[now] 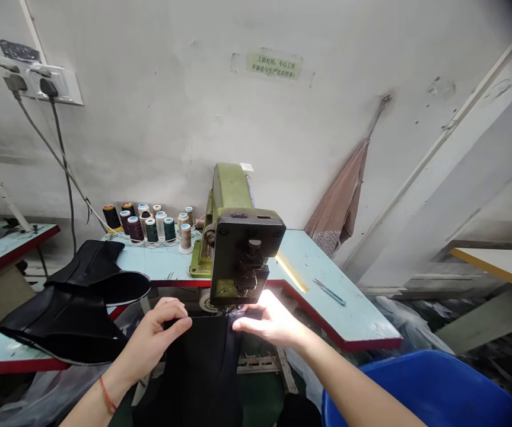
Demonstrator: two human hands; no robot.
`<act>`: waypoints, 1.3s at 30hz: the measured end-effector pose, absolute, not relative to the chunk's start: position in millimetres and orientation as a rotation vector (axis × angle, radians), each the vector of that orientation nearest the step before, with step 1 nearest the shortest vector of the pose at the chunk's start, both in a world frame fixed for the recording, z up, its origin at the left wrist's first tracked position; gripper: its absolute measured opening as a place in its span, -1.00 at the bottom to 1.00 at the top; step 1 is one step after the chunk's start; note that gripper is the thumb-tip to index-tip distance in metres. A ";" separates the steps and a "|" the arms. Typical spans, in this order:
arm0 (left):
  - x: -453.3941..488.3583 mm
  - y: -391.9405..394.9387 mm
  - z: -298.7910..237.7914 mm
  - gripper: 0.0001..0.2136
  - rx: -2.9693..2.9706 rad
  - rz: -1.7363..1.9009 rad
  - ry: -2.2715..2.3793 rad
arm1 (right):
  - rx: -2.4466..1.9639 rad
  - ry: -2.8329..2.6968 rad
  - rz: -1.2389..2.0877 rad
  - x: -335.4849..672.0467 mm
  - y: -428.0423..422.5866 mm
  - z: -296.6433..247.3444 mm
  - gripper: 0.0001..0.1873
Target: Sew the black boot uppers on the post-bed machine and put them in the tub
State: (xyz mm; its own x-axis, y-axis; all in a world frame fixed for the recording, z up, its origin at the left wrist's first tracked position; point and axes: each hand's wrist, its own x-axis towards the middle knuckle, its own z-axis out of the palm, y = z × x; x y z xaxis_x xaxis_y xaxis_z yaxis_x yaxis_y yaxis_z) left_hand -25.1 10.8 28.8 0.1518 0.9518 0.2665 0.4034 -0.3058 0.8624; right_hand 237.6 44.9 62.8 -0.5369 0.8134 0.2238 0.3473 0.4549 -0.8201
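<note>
A green sewing machine (pixel 229 190) with a dark head stands in the middle. Below its needle area hangs a black boot upper (pixel 206 362), its top edge up at the machine. My left hand (pixel 160 332) pinches that edge on the left between thumb and fingers. On the right, close under the machine head, my right hand (pixel 267 320) grips the same edge, its fingertips partly hidden by the machine. More black boot uppers (pixel 69 314) lie stacked to the left of my left hand.
Several thread spools (pixel 151 228) stand on the light-blue table (pixel 362 320) behind the machine's left side. Thread snips (pixel 329 292) and a yellow strip (pixel 291 273) lie to the right. A blue bin (pixel 425 385) is at lower right; a brown cloth (pixel 344 196) hangs on the wall.
</note>
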 end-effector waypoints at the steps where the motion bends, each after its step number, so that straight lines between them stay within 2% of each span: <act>1: -27.0 11.1 28.2 -0.71 1.812 1.112 1.299 | -0.965 -2.078 0.969 235.7 43.6 61.5 -0.85; 8: -0.5 8.5 46.6 -0.76 2.106 0.990 1.541 | -1.019 -2.101 0.727 229.1 35.9 55.0 -0.81; 13: 23.2 10.8 50.0 -0.79 2.120 1.015 1.441 | -1.002 -2.058 0.681 228.2 34.5 49.1 -0.80; 24: 19.9 7.4 31.7 -0.82 2.226 1.223 1.434 | -0.954 -2.081 0.837 235.8 40.8 48.4 -0.74; 29: 19.1 4.3 29.8 -0.79 2.092 1.181 1.445 | -1.008 -2.024 0.959 236.0 40.9 54.8 -0.76; 32: 16.8 2.5 29.5 -0.75 2.008 1.189 1.455 | -1.081 -1.963 1.011 232.3 37.8 58.1 -0.84; 36: 18.0 2.9 34.1 -0.74 1.988 1.112 1.485 | -1.126 -1.920 0.986 222.9 32.7 61.8 -0.91; 39: 23.4 4.7 36.4 -0.74 1.949 1.033 1.481 | -1.102 -1.914 0.957 219.5 31.1 62.5 -0.89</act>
State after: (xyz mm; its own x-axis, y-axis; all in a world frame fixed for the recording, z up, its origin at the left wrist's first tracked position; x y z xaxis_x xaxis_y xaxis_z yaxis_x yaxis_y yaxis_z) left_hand 23.4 4.7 36.4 0.1293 0.9519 0.2777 0.5894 -0.2990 0.7505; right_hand 219.5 31.1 62.5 -0.3771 0.9006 0.2160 0.3674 0.3596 -0.8578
